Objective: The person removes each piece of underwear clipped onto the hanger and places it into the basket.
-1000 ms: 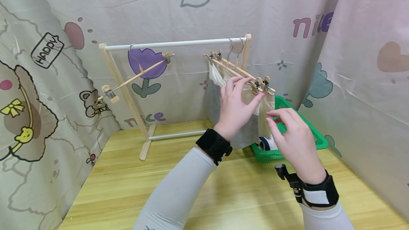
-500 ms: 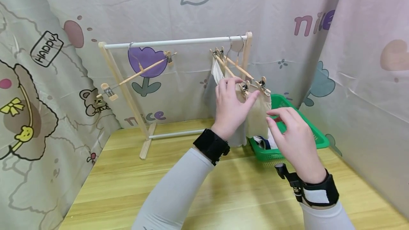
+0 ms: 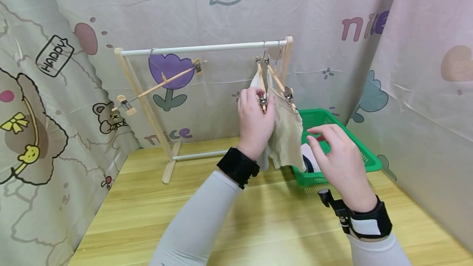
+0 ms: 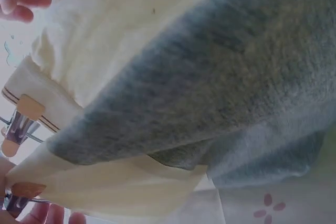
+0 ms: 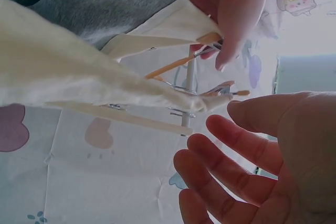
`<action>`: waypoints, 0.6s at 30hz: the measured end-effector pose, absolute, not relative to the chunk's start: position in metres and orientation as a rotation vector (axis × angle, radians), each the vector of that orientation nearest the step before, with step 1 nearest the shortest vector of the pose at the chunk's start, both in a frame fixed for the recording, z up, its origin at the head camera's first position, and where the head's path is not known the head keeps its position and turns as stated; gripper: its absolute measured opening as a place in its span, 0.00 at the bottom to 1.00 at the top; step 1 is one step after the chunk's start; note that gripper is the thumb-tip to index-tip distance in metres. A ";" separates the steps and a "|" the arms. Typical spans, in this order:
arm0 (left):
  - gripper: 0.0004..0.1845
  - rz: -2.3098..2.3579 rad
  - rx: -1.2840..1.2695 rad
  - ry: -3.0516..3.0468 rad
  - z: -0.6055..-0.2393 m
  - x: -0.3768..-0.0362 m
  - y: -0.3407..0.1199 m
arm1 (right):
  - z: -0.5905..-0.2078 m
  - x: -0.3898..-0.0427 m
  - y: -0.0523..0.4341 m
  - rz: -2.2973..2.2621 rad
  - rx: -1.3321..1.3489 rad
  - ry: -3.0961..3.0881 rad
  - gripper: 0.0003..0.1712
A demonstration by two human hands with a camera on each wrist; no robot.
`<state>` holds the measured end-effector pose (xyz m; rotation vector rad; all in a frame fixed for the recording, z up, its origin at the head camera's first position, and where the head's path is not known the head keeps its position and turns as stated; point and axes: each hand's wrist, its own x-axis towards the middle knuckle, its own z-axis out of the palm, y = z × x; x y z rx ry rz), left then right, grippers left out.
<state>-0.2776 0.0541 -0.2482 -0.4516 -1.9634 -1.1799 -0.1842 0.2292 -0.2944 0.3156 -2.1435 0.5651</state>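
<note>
My left hand [image 3: 255, 124] grips the near clip end of a wooden clip hanger [image 3: 261, 78] hooked on the rack's white rail [image 3: 207, 48]. From that hanger hangs a grey garment [image 4: 173, 77] with a cream waistband, mostly hidden behind the hand in the head view. Just right of it, beige shorts [image 3: 286, 136] hang by metal-and-wood clips from a second wooden hanger [image 3: 277, 78]. My right hand [image 3: 341, 161] is held in the air right of the shorts, fingers relaxed and apart, with nothing in it. In the right wrist view its thumb is close to the second hanger's tip [image 5: 241, 93].
A third clip hanger [image 3: 166, 82] without a garment hangs at the rail's left end. Behind my right hand, a green basket [image 3: 369, 163] holds a white and navy cloth [image 3: 309, 159]. The rack's wooden foot [image 3: 171, 167] rests on the wood-grain table [image 3: 148, 216]. Patterned curtains surround it.
My left hand has moved left, swinging the near end of the grey garment's hanger left with it. The beige shorts' hanger has also turned leftward, showing more basket. My right hand stays in place.
</note>
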 end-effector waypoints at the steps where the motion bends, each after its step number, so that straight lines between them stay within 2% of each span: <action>1: 0.12 -1.177 -0.441 -1.958 -0.248 -0.278 0.053 | -0.295 -0.184 0.229 0.565 0.317 -2.142 0.10; 18: 0.17 -1.201 -0.334 -2.046 -0.250 -0.287 0.034 | -0.295 -0.185 0.228 0.564 0.334 -2.149 0.10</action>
